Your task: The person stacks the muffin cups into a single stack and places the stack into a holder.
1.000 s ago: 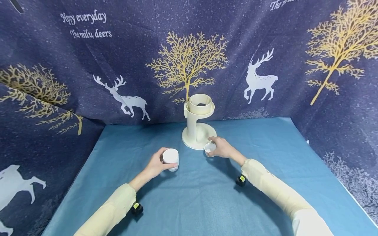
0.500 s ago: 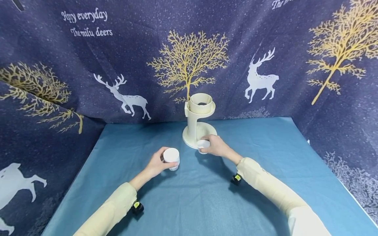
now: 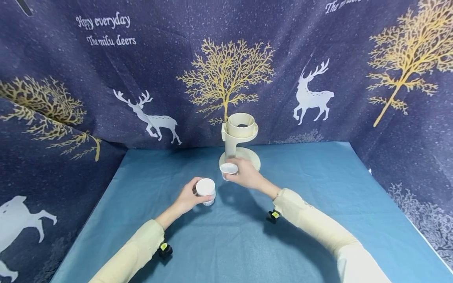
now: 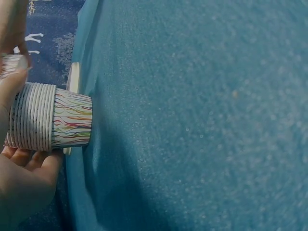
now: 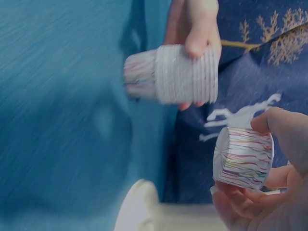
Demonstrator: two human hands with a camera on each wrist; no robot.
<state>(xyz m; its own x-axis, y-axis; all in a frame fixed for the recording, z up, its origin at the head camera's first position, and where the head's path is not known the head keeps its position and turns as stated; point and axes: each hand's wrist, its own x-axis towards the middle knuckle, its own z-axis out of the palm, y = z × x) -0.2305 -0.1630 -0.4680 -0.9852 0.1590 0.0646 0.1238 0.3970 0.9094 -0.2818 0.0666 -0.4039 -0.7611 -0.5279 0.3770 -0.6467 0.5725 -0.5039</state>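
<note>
My left hand (image 3: 185,199) grips a nested stack of small paper cups (image 3: 205,187) just above the blue cloth. Wavy coloured lines show on the lowest cup of the stack (image 4: 73,119) in the left wrist view. Between thumb and fingers, my right hand (image 3: 249,175) holds a small paper cup (image 3: 229,169), mouth up, in front of the cream stand. The same line pattern covers this cup (image 5: 244,158) in the right wrist view. The two hands are close together but apart, with the single cup behind and to the right of the stack.
A cream stand (image 3: 230,148) with a round base and a raised ring stands at the back of the table. An open cream funnel-like cup (image 3: 241,125) sits in its ring. Blue cloth (image 3: 226,236) covers the table, and a dark deer-print curtain (image 3: 148,70) hangs behind.
My right hand has carried the single cup leftward, from the right front of the stand's base toward the stack. The left hand with the stack has stayed in place.
</note>
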